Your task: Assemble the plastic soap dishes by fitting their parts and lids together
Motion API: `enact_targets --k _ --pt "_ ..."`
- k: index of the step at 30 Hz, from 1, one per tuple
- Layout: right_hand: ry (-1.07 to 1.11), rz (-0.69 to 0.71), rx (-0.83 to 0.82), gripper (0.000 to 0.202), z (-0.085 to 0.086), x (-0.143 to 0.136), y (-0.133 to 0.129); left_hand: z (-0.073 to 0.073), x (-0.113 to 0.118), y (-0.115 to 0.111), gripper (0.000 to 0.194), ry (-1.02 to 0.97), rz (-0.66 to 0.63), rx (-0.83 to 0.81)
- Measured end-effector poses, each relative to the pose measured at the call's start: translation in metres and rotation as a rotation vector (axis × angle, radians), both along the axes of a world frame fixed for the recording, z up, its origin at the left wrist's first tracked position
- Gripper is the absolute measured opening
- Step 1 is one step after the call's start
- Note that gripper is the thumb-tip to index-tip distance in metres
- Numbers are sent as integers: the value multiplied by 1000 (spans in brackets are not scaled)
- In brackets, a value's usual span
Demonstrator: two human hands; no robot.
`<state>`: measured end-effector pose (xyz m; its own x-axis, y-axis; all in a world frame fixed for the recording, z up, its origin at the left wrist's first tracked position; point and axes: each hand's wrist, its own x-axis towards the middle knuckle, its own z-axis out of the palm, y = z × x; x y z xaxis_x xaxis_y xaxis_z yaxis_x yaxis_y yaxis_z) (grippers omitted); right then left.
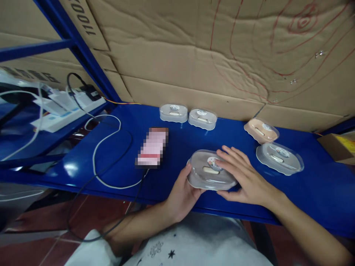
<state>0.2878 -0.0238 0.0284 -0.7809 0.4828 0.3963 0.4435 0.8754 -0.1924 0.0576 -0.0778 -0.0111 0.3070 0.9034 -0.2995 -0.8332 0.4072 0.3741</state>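
A grey oval soap box (198, 168) with a clear lid is held low over the front of the blue table. The lid carries a round sticker (213, 162) and shows a small cream-coloured bar. My left hand (181, 195) grips the box from its left end, thumb on the side and the other fingers hidden underneath. Across the right end of the lid lie the fingers of my right hand (245, 179), its thumb at the front edge. To the right are a similar grey soap box (280, 159) and a peach-coloured one (261, 131).
Two more grey soap boxes (173, 113) stand at the back by the cardboard wall (166, 62). A phone (152, 147), blurred out, lies left with a white cable (95, 159) near it. Power strips (61, 114) fill the left side; a cardboard box (335, 147) sits far right.
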Motion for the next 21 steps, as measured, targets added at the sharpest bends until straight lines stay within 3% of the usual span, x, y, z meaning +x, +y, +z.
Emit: enact_targets --k 4,9,15,21 --pt "-28 68 184 83 -7 -5 0 2 0 2 41 -25 15 -6" --pt "-44 48 192 82 -9 -1 8 5 1 3 44 -9 -3 -13" --pt "-105 -169 201 77 -18 25 44 1 -1 3 52 91 -96 14" --pt "-128 -450 160 64 -32 42 78 -6 1 3 40 125 -105 90"
